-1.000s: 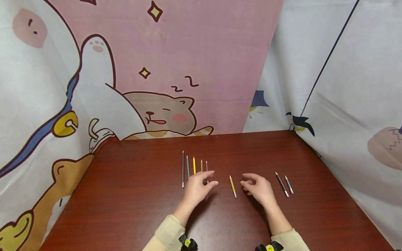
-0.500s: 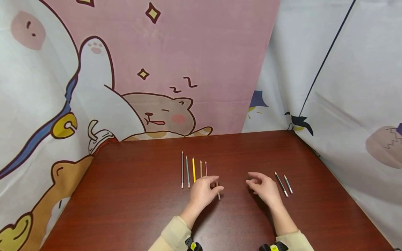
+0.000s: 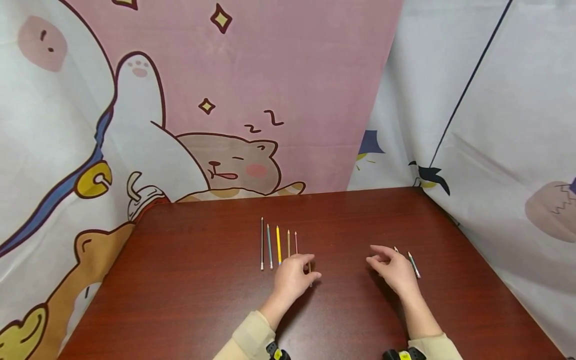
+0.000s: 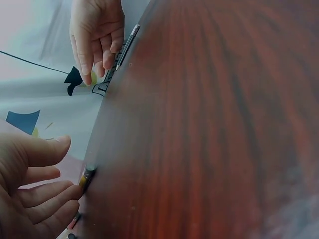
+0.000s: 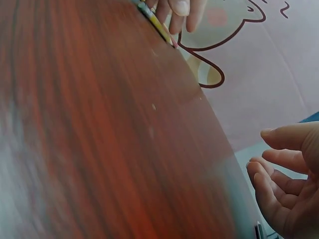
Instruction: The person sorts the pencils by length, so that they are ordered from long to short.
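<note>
My left hand [image 3: 291, 277] is beside a short yellow pencil [image 3: 310, 270], which lies between its thumb and fingers in the head view. The left wrist view shows the thumb apart and the fingertips at the pencil [image 4: 87, 177]; whether they touch it I cannot tell. To the left lie a black pencil [image 3: 262, 245], a teal pencil [image 3: 269, 247], a yellow pencil [image 3: 278, 242], a tan pencil [image 3: 289, 242] and a pink pencil [image 3: 296, 242], some partly hidden by this hand. My right hand [image 3: 396, 272] hovers with loosely bent fingers, holding nothing. It covers most of a black pencil [image 3: 396, 249].
A short green pencil [image 3: 414, 265] lies to the right of my right hand. The reddish-brown wooden table [image 3: 180, 300] ends at a printed cloth backdrop [image 3: 315, 100] behind and at the sides.
The short yellow pencil has moved left, close to the row, with my left hand beside it. My right hand has moved right, over the black pencil.
</note>
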A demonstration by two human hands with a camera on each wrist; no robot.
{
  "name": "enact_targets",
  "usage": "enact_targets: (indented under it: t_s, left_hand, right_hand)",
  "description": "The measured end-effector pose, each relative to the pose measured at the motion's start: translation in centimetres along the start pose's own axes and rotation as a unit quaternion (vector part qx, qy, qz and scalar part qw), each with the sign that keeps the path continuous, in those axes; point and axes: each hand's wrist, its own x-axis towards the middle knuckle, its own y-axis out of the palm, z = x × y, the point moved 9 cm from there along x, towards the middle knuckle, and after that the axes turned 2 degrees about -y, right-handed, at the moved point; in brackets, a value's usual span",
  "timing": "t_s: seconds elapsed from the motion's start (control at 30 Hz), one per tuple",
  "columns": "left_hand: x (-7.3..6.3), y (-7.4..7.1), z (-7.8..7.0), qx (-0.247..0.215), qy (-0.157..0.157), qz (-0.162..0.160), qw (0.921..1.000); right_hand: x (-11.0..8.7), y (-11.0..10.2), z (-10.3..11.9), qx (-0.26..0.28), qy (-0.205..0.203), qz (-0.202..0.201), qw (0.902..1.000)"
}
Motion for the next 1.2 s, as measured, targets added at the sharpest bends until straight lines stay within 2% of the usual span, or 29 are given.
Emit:
enact_targets:
  t_s: [0.2, 0.57, 0.73, 0.93, 1.2]
  left_hand:
    - [-0.1, 0.1, 0.2, 0.012, -0.006, -0.007, 0.9999]
    - [-0.1, 0.8, 0.0, -0.005, -0.004, 0.003, 1.0000]
    - [-0.1, 0.9, -0.2, -0.008, 0.002, -0.009, 0.9999]
    - [-0.2, 1.1, -0.6, 0.011, 0.016, -0.029, 0.9994]
    - [-0.1, 1.7, -0.8, 0.015, 0.011, -0.038, 0.9991]
  right_hand:
    - [-0.1, -1.4, -0.4, -0.039, -0.012, -0.014, 0.9991]
    - [-0.4, -3.2, -1.3, -0.052, -0.008, -0.028, 0.9982]
    - [-0.5, -4.0, -1.8, -0.067, -0.016, -0.040, 0.9968]
    - [-0.5, -4.9, -2.4, -0.081, -0.019, -0.053, 0.9951]
    - [-0.4, -5.7, -2.9, -0.093, -0.018, -0.057, 0.9939]
